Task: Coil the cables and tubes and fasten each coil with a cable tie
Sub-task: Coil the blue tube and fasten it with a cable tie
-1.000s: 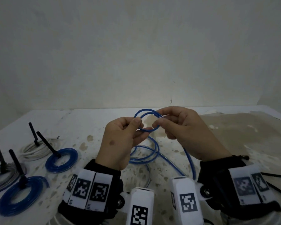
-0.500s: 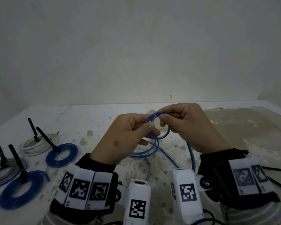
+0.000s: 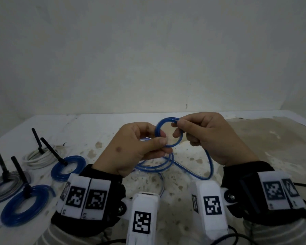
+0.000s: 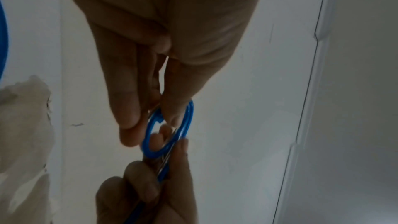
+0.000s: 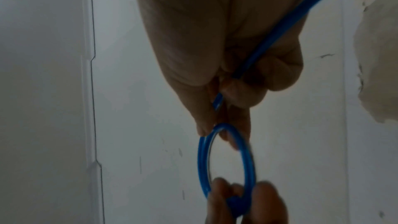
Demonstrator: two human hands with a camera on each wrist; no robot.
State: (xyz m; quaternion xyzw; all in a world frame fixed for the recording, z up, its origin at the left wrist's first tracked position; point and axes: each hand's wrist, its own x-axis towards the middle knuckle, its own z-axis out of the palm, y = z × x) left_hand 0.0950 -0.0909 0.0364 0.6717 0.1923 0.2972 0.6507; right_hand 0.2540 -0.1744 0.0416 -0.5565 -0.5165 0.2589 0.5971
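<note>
Stained and pale under a bare wall, the table (image 3: 254, 138) is carrying the whole job, and above its middle both hands are working one blue tube (image 3: 168, 132). The left hand (image 3: 131, 149) is pinching the lower left of a small loop between thumb and fingertips, while the right hand (image 3: 212, 137) is pinching the upper right of the same loop, the tube's free run passing through its curled fingers and trailing down in slack curves onto the table in front of the wrists. By the look of it the tube is light, smooth and springy — it is holding a round shape rather than draping — so it is likely wanting to unwind the moment the pinch eases; gripping where the turns overlap, as both hands are doing, seems the sound place, with each new turn laid against the last. Counting along the left edge of the table: four finished coils are lying there — two blue tube coils (image 3: 68, 167), one white cable coil (image 3: 40, 157) and one grey cable coil (image 3: 6, 185) — each with a black cable tie (image 3: 51, 152) sticking up from it. Near the right edge, loose black ties (image 3: 301, 184) are lying partly behind the wrist; at least two are showing, more I cannot tell.
</note>
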